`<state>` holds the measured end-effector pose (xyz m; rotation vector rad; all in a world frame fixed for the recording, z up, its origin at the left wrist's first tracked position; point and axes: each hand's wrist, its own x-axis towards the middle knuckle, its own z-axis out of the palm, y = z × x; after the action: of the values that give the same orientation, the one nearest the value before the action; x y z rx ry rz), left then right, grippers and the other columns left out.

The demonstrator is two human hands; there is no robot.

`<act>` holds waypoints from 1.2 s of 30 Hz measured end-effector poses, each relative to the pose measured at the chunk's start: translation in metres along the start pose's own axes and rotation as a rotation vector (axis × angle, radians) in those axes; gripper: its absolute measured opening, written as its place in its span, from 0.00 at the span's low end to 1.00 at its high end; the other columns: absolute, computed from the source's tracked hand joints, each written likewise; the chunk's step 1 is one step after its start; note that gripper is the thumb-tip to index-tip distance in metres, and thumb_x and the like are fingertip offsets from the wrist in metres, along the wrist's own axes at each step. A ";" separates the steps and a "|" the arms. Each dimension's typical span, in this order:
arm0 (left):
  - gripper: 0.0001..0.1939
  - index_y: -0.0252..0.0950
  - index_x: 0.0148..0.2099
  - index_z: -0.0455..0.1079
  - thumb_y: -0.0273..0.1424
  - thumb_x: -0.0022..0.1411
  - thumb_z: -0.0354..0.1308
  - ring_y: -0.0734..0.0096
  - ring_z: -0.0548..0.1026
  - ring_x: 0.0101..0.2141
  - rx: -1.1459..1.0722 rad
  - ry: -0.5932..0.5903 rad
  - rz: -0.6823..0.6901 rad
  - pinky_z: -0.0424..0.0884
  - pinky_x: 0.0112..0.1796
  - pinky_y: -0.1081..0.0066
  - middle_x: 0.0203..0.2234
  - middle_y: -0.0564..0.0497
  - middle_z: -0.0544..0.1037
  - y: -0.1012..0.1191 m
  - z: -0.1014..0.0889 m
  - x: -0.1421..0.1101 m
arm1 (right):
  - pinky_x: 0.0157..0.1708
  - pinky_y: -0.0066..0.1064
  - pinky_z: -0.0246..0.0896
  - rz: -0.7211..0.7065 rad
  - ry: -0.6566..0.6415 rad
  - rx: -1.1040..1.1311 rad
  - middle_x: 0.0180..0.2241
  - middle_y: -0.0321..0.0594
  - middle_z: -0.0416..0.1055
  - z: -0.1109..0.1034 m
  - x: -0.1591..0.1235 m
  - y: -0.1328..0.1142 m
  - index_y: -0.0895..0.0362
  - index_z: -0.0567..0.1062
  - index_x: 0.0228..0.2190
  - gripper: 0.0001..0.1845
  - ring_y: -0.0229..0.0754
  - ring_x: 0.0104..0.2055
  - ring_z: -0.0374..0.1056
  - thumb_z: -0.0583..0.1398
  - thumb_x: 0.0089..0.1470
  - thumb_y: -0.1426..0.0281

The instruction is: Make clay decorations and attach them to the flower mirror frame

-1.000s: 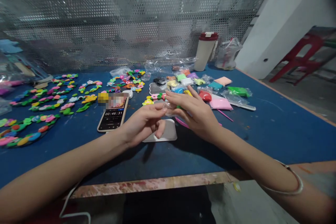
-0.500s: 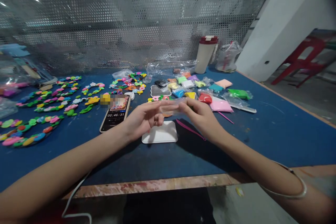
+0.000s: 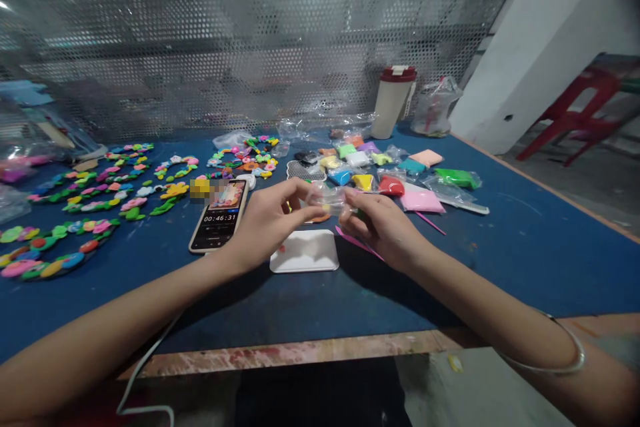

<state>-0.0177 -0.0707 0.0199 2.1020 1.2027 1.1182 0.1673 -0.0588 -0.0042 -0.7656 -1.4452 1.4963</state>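
Note:
A small clear plastic bag [image 3: 327, 196] is stretched between my two hands above the table. My left hand [image 3: 270, 213] pinches its left side between thumb and fingers. On the other side, my right hand [image 3: 383, 220] grips the bag with curled fingertips. Below them lies a white rectangular board [image 3: 306, 253] with a small reddish bit [image 3: 281, 248] at its upper left. A magenta modelling tool [image 3: 357, 243] rests beside the board, partly under my right hand. Behind the bag, a clay-decorated piece is mostly hidden.
A phone [image 3: 219, 217] showing a timer lies left of the board. Clay-decorated rings [image 3: 60, 247] spread across the left side. Coloured clay packets [image 3: 391, 185], a white comb [image 3: 465, 205] and a lidded tumbler [image 3: 393, 103] stand or lie behind and right. A white cable [image 3: 145, 367] crosses the front edge.
My left fingers, stretched out before, have turned and closed on the bag. My right hand has curled further round its side. The reddish bit on the white board has come into view.

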 end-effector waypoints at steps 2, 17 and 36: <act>0.08 0.35 0.37 0.73 0.34 0.58 0.61 0.76 0.68 0.27 -0.044 0.001 -0.018 0.61 0.28 0.76 0.28 0.54 0.76 0.002 -0.002 0.003 | 0.19 0.27 0.42 -0.021 0.029 0.012 0.13 0.26 0.44 0.000 0.002 -0.001 0.55 0.57 0.14 0.24 0.31 0.17 0.39 0.52 0.58 0.58; 0.14 0.31 0.28 0.68 0.37 0.50 0.66 0.85 0.58 0.18 -0.636 -0.089 -0.539 0.50 0.18 0.81 0.19 0.57 0.66 -0.013 0.006 0.008 | 0.41 0.35 0.66 -0.836 0.311 -0.553 0.42 0.39 0.72 0.004 -0.015 0.004 0.51 0.64 0.43 0.14 0.39 0.40 0.71 0.54 0.57 0.78; 0.09 0.33 0.34 0.74 0.34 0.53 0.63 0.87 0.62 0.14 -0.811 -0.149 -0.563 0.56 0.17 0.83 0.19 0.57 0.73 0.005 0.014 -0.006 | 0.32 0.33 0.64 -0.854 0.330 -0.959 0.38 0.41 0.65 0.008 -0.005 0.001 0.53 0.76 0.32 0.07 0.38 0.33 0.64 0.59 0.54 0.76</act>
<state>-0.0053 -0.0778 0.0129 1.1199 0.9471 0.9336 0.1622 -0.0663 -0.0045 -0.7200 -1.8586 -0.0184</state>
